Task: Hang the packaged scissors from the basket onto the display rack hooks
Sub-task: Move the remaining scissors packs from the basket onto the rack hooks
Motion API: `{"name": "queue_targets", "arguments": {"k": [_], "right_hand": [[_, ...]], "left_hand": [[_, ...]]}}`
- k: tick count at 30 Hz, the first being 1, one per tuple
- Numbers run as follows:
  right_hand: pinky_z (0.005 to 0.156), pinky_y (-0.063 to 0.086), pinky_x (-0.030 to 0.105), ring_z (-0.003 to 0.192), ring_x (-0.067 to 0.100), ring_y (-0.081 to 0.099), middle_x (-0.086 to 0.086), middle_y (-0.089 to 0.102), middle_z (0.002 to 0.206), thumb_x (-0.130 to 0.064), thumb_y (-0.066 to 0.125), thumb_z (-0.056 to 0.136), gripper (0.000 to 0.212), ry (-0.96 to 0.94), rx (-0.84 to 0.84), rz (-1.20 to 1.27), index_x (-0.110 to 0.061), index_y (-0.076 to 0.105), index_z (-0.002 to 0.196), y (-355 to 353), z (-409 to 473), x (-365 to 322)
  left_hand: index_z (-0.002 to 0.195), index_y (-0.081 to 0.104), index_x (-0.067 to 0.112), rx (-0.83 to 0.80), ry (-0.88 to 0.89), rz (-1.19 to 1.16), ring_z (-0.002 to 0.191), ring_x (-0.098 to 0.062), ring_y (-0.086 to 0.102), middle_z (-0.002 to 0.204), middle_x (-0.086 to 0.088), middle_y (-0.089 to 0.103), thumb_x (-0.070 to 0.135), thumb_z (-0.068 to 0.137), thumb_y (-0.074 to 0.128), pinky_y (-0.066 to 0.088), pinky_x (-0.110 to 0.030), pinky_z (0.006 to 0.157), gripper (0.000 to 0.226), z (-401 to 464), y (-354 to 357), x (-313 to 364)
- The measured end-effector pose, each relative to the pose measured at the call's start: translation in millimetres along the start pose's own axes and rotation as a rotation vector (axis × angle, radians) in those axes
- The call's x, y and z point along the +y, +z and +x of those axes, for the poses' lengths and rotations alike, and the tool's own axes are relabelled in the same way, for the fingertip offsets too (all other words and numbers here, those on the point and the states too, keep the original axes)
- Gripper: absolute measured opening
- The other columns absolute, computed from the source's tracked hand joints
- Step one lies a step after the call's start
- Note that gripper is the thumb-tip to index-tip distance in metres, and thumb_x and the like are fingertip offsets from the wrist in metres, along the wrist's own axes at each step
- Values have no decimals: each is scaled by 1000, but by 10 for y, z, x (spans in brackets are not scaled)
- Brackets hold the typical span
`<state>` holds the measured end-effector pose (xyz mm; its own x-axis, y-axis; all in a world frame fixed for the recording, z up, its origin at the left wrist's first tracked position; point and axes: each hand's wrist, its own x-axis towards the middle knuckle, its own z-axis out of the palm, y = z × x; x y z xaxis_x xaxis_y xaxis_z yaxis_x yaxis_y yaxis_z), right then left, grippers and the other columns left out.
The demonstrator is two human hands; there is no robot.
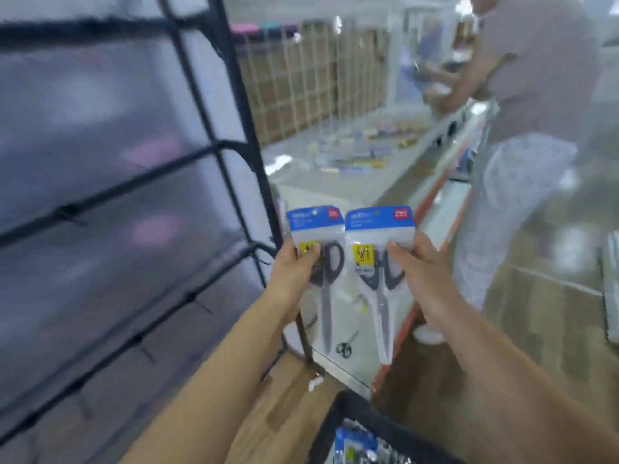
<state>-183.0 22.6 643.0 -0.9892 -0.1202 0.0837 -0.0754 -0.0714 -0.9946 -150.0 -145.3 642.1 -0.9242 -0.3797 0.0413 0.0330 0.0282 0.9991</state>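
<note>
Hands are raised side by side in the head view, each with its own pack. The left hand (294, 279) has its grip curled round a clear plastic pack of black-handled scissors with a blue header card (316, 259), thumb across the yellow label. The right hand (418, 279) pinches a second pack of the same kind, grey-handled scissors under a blue card (378, 262), thumb on the front. Both packs stand upright, edges touching, just right of the black wire-grid display rack (214, 128). More blue-carded packs lie in the dark mesh basket (335, 416) at the bottom edge. Behind, another person stands at a long pale surface (351, 182) strewn with small goods; all of it is blurred.
</note>
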Motion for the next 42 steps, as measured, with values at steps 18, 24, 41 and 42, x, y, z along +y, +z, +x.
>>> {"name": "queue_targets", "arguments": {"k": [18, 24, 41, 42], "right_hand": [[60, 42, 9, 77, 10, 57, -1, 63, 83, -13, 53, 94, 9, -238, -634, -34, -20, 58, 96, 1139, -1370, -1176], [70, 44, 16, 90, 23, 60, 8, 66, 96, -15, 53, 95, 9, -265, -793, -17, -17, 60, 100, 1768, -1620, -1279], [60, 43, 2, 68, -15, 59, -12, 63, 88, -6, 50, 94, 18, -360, -925, 270, -23, 55, 94, 3484, -2035, -2113], [60, 43, 3, 69, -15, 59, -12, 63, 88, -5, 49, 94, 20, -361, -922, 284, -24, 56, 93, 3554, -2050, -2125]], "left_hand": [[92, 59, 18, 659, 58, -142, 80, -18, 62, 89, -3, 67, 15, 97, 49, 52, -34, 72, 12, -2198, -1411, 1140], [94, 60, 17, 843, 57, -147, 86, -24, 63, 96, -8, 67, 18, 97, 51, 52, -44, 84, 9, -2582, -2030, 1289], [91, 62, 19, 952, 297, -40, 97, -30, 63, 96, -9, 67, 19, 95, 54, 49, -50, 93, 9, -2795, -3380, 2077], [90, 62, 18, 948, 304, -42, 99, -33, 62, 96, -10, 67, 18, 95, 54, 49, -50, 93, 9, -2783, -3449, 2101]]}}
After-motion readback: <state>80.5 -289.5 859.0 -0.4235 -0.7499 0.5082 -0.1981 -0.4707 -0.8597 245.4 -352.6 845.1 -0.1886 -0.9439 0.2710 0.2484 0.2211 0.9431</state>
